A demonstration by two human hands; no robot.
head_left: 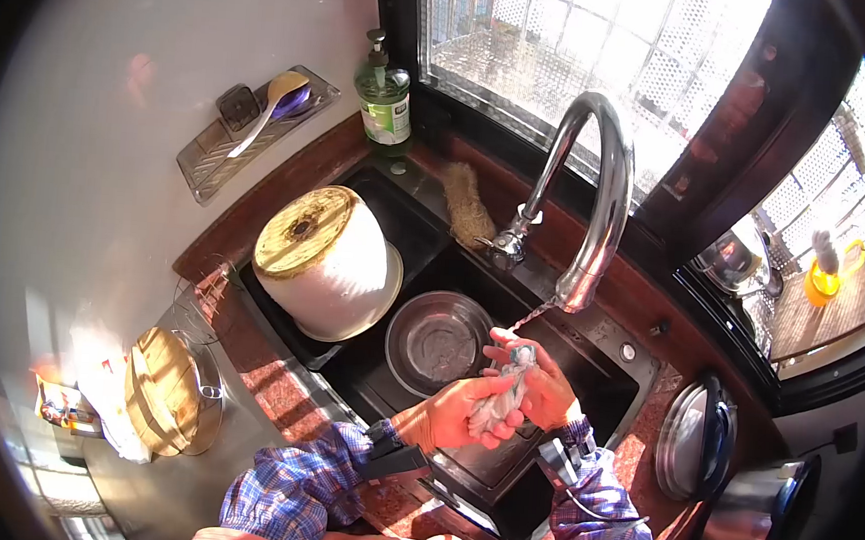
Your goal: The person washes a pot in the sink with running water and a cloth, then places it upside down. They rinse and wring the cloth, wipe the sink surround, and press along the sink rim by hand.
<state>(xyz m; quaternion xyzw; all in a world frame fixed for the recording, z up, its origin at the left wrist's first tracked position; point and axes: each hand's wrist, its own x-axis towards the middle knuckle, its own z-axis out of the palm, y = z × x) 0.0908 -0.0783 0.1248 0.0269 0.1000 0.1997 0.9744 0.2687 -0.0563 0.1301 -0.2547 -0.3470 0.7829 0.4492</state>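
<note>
Over the sink, both of my hands are closed around a bunched, whitish cloth (pixel 499 403) that looks wet. My left hand (pixel 453 413) grips its lower part. Around the upper end are the fingers of my right hand (pixel 548 386). A thin stream of water runs from the chrome faucet (pixel 596 231) down to the fingers. Just left of my hands, a round metal pan (pixel 405 340) sits in the black sink (pixel 353 370). Much of the cloth is hidden by my fingers.
An upturned white pot (pixel 337 273) with a stained base stands in the left basin. Behind are a fibre scrubber (pixel 467 207) and a green soap bottle (pixel 383 116). Stacked lids or plates (pixel 683 443) and a metal pot (pixel 751 513) stand right, a wooden board (pixel 158 391) left.
</note>
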